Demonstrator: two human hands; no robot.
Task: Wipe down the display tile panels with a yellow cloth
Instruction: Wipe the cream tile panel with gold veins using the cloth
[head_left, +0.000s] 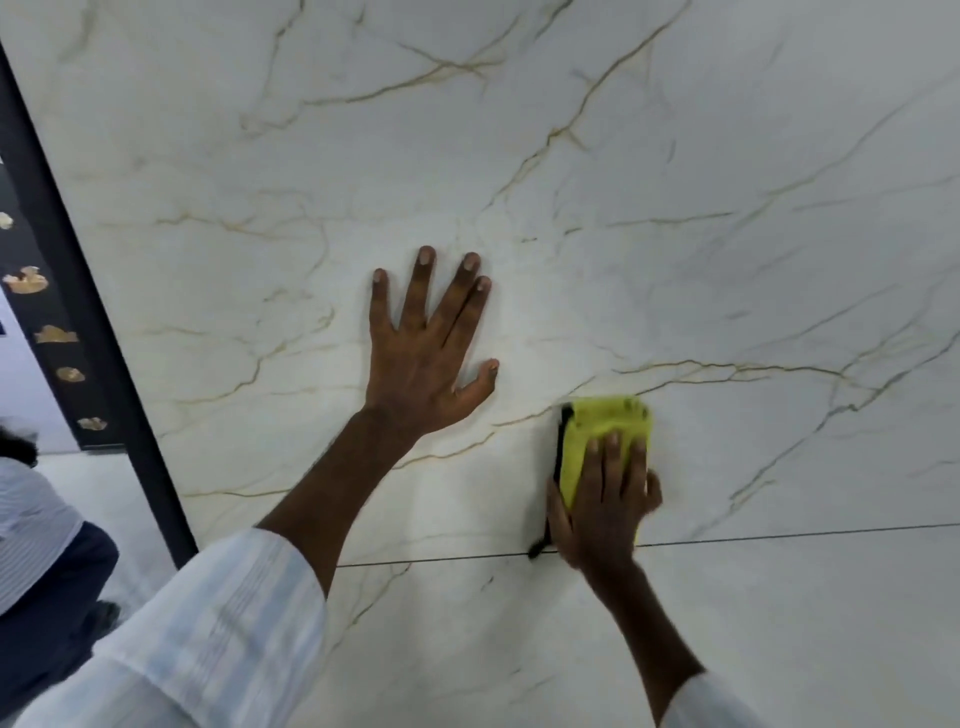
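left hand (426, 358): centre of frame, fingers spread wide, palm flat against the tile panel (519, 156), holds nothing
right hand (608, 499): lower right of centre, fingers pressed together and laid straight over the yellow cloth (602, 418), pressing it to the panel; thumb runs along the cloth's left edge; slightly blurred
yellow cloth: folded pad, flat on the panel, top half shows above the fingertips, rest under the hand; just right of and below the left hand, apart from it
black edging (561, 447): dark strip down the cloth's left side, a loose end hangs to the joint line (441, 560)
tile panel: white, glossy, gold and grey veins, fills most of the frame
joint line: thin dark seam across the lower frame, just under the right hand
lower panel (519, 649): same marble look, below the seam
sleeves: pale striped, left sleeve (208, 634) at lower left, right sleeve (711, 706) at bottom edge
black frame (67, 270): slanted strip along the panel's left edge
dark panel (26, 312): far left, black with gold flecks
other person (41, 545): lower left corner, striped shirt, dark trousers, on a pale floor (114, 483)
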